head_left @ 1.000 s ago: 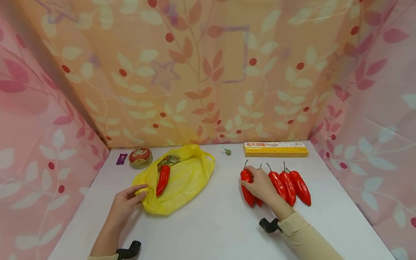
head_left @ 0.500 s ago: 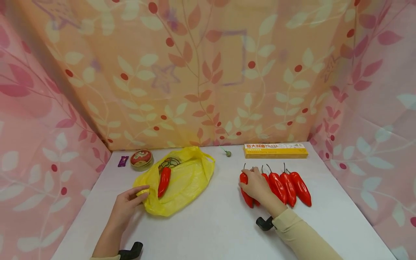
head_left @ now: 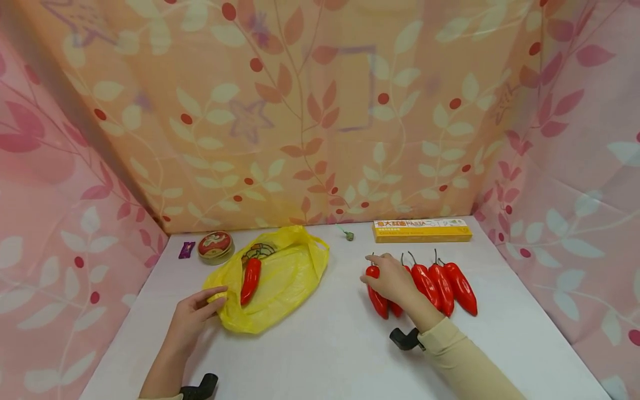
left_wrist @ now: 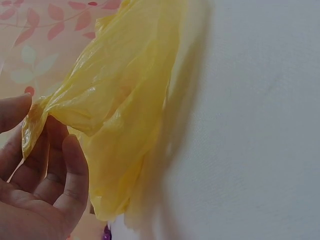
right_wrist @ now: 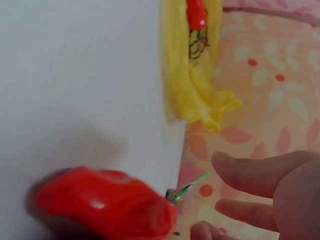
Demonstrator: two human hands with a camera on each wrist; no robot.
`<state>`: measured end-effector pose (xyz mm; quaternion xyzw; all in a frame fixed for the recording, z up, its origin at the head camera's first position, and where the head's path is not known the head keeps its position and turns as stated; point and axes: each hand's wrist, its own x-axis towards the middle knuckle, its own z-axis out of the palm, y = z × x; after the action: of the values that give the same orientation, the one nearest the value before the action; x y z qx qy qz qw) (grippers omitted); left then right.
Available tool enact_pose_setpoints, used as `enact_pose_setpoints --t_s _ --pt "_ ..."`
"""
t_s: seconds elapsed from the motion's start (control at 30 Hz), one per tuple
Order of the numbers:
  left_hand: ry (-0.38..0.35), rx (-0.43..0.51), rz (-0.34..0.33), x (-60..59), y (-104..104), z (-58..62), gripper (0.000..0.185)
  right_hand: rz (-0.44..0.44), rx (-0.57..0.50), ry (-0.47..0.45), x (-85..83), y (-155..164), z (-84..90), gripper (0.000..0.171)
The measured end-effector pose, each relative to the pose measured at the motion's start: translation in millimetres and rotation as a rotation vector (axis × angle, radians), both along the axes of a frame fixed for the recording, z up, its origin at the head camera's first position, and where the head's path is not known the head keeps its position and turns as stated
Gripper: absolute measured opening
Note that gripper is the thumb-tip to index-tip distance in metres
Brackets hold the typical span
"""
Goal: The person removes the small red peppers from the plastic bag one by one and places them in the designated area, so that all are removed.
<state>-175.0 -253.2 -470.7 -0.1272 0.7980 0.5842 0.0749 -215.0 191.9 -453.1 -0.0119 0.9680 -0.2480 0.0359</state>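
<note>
My left hand [head_left: 216, 295] pinches the near left edge of a yellow plastic bag [head_left: 285, 275] that lies flat on the white table [head_left: 320, 344]. The left wrist view shows the bag's edge [left_wrist: 125, 100] caught between thumb and fingers [left_wrist: 70, 150]. One red pepper [head_left: 250, 280] lies on the bag. My right hand [head_left: 374, 268] rests over the left end of a row of red peppers [head_left: 442, 286], its fingers reaching over the leftmost pepper [head_left: 377, 301]. In the right wrist view the fingers [right_wrist: 260, 175] are spread and stand apart from that pepper [right_wrist: 105, 210].
A yellow pasta box [head_left: 422, 230] lies along the back wall, with a small green object [head_left: 349, 235] to its left. At the back left sit a round red tin [head_left: 215, 246] and a purple sweet [head_left: 186, 250]. Patterned cloth walls close three sides.
The right hand has slid slightly left over the row, and the leftmost pepper's top has shifted a little left with it. The left hand keeps its pinch on the bag.
</note>
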Motion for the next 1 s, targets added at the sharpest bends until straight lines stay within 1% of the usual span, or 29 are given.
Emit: enact_pose_setpoints --t_s 0.17,0.3,0.4,0.5,0.6,0.67,0.73,0.87,1.0 --pt "0.008 0.008 0.003 0.5 -1 -2.0 0.045 0.038 -0.07 0.038 0.3 -16 12.5 0.059" --pt "0.018 0.014 0.001 0.7 -3 -4.0 0.044 0.072 -0.119 0.082 -4.9 -32 19.1 0.055" --pt "0.023 0.018 0.0 1.5 -3 -4.8 0.044 0.103 -0.182 0.083 -10.9 -45 21.7 0.053" --pt "0.024 0.025 -0.001 2.9 -2 -4.8 0.044 0.148 -0.319 0.046 -19.1 -60 21.6 0.051" --pt "0.018 0.023 -0.001 4.4 -1 -4.3 0.045 0.215 -0.454 -0.004 -28.5 -77 18.9 0.052" --pt "0.007 0.026 0.004 5.0 0 -3.8 0.044 0.261 -0.513 -0.025 -34.3 -91 17.6 0.054" --pt "0.003 0.025 0.005 5.0 0 -3.4 0.044 0.291 -0.542 -0.036 -39.4 -105 17.0 0.055" --pt "0.006 0.021 -0.001 4.5 0 -2.0 0.045 0.299 -0.61 -0.076 -48.7 -135 18.2 0.053" --pt "0.014 0.017 -0.007 3.8 -2 -1.0 0.046 0.269 -0.685 -0.145 -59.2 -165 12.7 0.053"
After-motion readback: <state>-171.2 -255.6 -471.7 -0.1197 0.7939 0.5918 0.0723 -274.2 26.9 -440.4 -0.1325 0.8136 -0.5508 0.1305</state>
